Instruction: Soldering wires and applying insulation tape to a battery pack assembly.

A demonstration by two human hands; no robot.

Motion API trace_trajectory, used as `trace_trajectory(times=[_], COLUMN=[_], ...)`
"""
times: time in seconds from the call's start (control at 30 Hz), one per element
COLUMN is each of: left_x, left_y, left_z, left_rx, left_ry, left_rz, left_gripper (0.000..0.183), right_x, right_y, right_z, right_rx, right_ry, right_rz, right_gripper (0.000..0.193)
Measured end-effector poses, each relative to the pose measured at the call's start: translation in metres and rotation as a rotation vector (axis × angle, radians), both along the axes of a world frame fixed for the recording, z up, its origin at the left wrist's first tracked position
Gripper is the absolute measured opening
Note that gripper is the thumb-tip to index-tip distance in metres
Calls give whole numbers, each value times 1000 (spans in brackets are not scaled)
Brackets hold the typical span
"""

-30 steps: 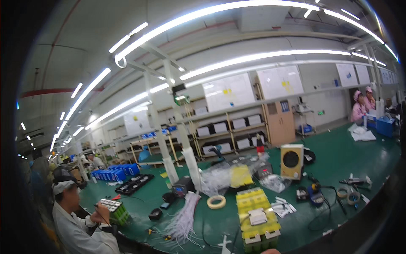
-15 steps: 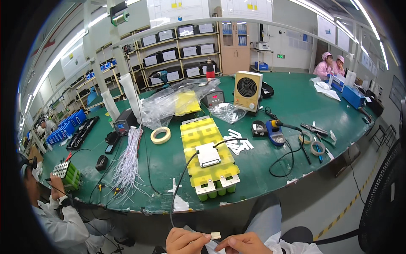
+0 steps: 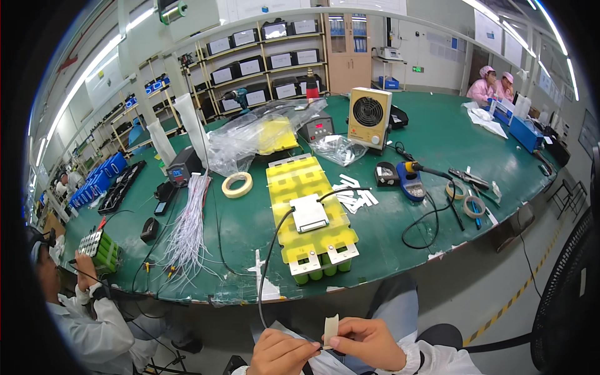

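Observation:
Over my lap, below the table edge, my left hand is closed with its fingertips pinching the black cable near its end. That cable runs up onto the table to a flat white module, which lies on a battery pack with a yellow cover and green cells. My right hand pinches a short cream strip of tape, curled and standing upright beside the cable end. The fingertips of both hands nearly meet there. Whether the tape touches the cable is hard to make out.
On the green table lie a tape roll, a bundle of white wires, white strips and a soldering iron stand. A yellow fan unit stands behind. At left, a co-worker's hand touches another green pack.
The cream tape piece, earlier small and flat at my left fingertips, now stands upright in my right fingers. My right hand has risen and closed in on my left. The view has shifted slightly.

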State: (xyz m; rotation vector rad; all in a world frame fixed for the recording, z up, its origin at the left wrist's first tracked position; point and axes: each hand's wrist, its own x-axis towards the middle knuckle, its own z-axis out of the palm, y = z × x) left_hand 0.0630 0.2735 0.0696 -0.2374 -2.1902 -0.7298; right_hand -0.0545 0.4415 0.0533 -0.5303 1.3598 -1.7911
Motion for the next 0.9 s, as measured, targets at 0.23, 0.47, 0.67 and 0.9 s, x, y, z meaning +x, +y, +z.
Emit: trace_trajectory(times=[0.23, 0.47, 0.67, 0.9], left_x=[7, 9, 12, 7], left_y=[4, 16, 2, 3], left_z=[9, -3, -8, -13], left_rx=[-74, 106, 51, -4], left_ry=[-97, -54, 20, 87], left_rz=[96, 193, 215, 203], left_gripper=[19, 15, 21, 22], right_x=[0, -2, -18, 13], right_y=[-2, -5, 3, -5], right_z=[2, -20, -2, -20], right_rx=[-193, -342, -369, -264], right_ry=[845, 1186, 1189, -264], right_rz=[-117, -227, 15, 159], right_gripper=[16, 27, 33, 31])
